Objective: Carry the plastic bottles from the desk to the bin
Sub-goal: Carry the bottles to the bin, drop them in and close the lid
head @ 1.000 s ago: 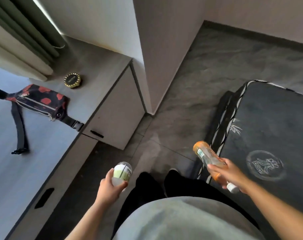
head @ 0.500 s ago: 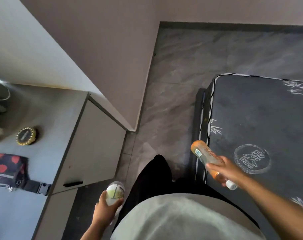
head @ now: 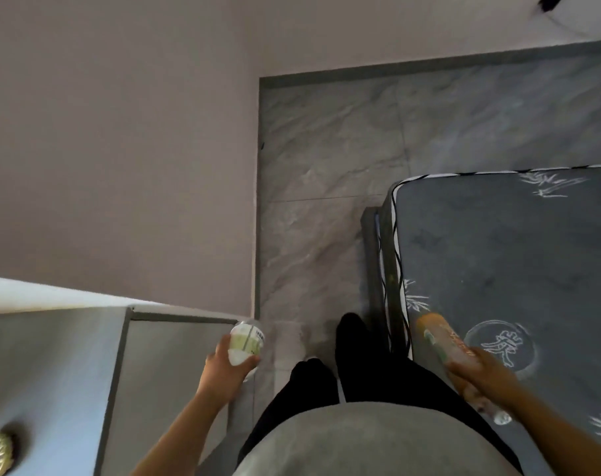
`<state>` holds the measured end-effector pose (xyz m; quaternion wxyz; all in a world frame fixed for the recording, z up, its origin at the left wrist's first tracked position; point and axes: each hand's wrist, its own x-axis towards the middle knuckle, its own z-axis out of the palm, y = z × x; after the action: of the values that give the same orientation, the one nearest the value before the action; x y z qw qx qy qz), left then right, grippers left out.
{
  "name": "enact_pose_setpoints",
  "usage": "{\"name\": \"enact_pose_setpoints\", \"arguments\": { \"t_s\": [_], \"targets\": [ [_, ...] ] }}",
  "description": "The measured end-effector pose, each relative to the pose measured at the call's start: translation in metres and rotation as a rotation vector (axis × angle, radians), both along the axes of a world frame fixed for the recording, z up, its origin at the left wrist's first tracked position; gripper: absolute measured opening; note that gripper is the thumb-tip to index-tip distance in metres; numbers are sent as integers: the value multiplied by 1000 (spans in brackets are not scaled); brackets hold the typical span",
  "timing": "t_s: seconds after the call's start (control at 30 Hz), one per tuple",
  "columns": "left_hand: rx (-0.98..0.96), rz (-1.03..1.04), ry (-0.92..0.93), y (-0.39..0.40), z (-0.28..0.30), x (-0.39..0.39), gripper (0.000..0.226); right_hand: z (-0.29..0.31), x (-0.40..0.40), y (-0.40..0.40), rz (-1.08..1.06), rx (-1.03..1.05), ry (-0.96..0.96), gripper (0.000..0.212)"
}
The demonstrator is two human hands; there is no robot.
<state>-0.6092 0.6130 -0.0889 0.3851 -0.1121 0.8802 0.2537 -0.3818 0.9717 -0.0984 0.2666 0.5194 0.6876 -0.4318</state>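
- My left hand (head: 223, 367) is wrapped around the small clear plastic bottle with the pale green label (head: 246, 343), fingers curled about its lower body, base end pointing away from me; it hangs in the air beside the grey desk cabinet (head: 168, 365).
- My right hand (head: 488, 372) is closed round the middle of the longer clear plastic bottle with the orange label (head: 440, 338), which lies tilted, its orange end forward and its neck end poking out behind my palm, over the edge of the dark grey patterned mattress (head: 498, 255).
- Both bottles look empty or nearly so, so I judge them light, thin-walled and easy to dent; a gentle wrap round the body is enough, and squeezing harder would only crumple them.
- The smooth plastic and glossy labels could slip, so holding at the waist, as I am, seems the surest place.
- No bin is in view; ahead there is only grey marbled floor tile (head: 326, 201) and a plain wall (head: 120, 149), so the carrying is not finished.
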Motion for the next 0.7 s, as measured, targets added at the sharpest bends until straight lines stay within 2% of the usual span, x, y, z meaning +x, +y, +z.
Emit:
{"name": "enact_pose_setpoints", "arguments": {
  "t_s": [0.17,0.3,0.43,0.47,0.6,0.7],
  "targets": [
    [16,24,32,48,-4,-40,82,0,-31,53,-13,-3,-38,57],
    [9,36,4,60,-10,-49,80,-1,-79,88,-21,19,26,55],
    [-50,120,-33,57,-10,-56,78,6,-131,110,-65,9,69,69],
    [-55,149,-45,56,-10,-61,79,6,-143,112,-85,7,74,67],
    [-38,212,-112,56,-17,-95,83,8,-189,119,-113,-49,73,40],
    [-34,209,-112,68,-19,-137,86,6,-216,119,-144,-41,54,49]
  ]
}}
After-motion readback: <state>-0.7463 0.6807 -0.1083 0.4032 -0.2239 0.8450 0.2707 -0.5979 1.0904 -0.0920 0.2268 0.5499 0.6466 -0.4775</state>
